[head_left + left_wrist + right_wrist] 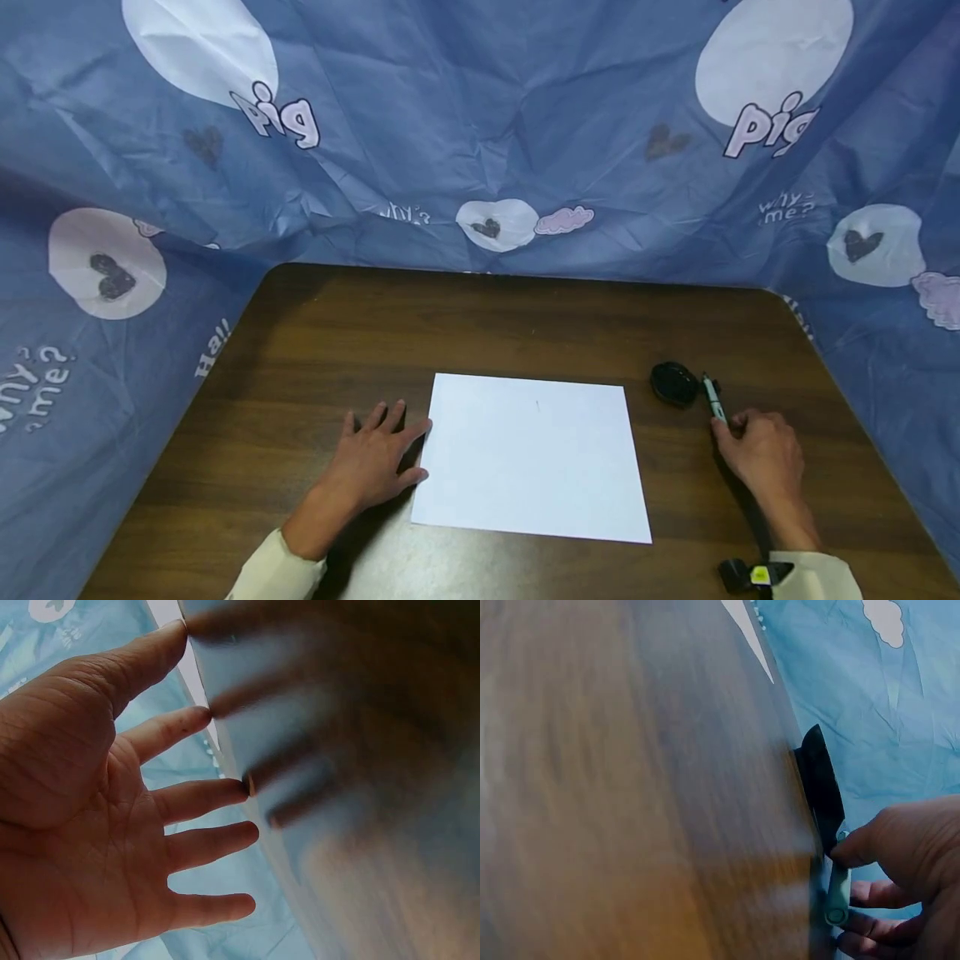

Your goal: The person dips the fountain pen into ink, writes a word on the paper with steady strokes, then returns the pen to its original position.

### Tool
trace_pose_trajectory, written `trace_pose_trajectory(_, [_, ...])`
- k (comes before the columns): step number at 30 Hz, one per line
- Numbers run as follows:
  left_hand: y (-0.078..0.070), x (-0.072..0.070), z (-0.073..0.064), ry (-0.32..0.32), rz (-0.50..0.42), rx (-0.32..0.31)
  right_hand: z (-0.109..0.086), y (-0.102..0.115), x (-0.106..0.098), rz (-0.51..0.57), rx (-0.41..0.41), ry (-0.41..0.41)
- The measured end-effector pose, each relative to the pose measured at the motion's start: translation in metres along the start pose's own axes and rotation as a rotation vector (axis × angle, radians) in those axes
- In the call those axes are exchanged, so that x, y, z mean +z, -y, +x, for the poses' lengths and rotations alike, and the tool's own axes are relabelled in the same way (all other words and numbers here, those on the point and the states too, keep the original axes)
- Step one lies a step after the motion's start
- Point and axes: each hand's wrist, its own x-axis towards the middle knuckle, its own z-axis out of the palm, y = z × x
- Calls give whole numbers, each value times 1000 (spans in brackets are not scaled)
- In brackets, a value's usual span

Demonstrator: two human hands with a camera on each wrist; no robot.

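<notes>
A white sheet of paper lies on the table with a small dark mark near its far edge. My left hand rests at the paper's left edge, fingers spread and straight, thumb and index fingertips right at the border. The left wrist view shows the palm of that hand and its separated fingers. To the right of the paper, my right hand pinches a light green pen between thumb and fingers. In the right wrist view, the pen sits under the thumb, its far end by a black rounded object.
The black rounded object sits just left of the pen on the brown wooden table. A blue printed cloth hangs behind the table and along both sides. A dark strap with a small device is at the right wrist.
</notes>
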Motion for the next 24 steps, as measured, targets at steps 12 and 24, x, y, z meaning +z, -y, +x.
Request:
trace_pose_trajectory(12, [0, 0, -2, 20, -27, -12, -3, 4, 1, 116, 89, -154])
trace_pose_trajectory(24, [-1, 0, 0, 22, -12, -16, -3, 6, 1, 156, 74, -275])
